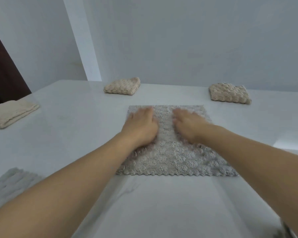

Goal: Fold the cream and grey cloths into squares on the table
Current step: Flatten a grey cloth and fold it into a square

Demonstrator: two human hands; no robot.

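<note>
A fluffy grey cloth (170,157) lies spread flat in the middle of the white table (76,117). My left hand (141,124) and my right hand (189,125) both press palm-down on its far half, side by side with a narrow gap between them; the fingers are blurred. A folded cream cloth (122,86) sits at the back centre. Another folded cloth, cream with a grey edge (230,93), sits at the back right. A third folded cream cloth (10,113) lies at the left edge.
A pale grey cloth (12,182) lies at the near left, partly hidden by my left forearm. A white wall rises right behind the table's far edge. A dark opening shows at the far left.
</note>
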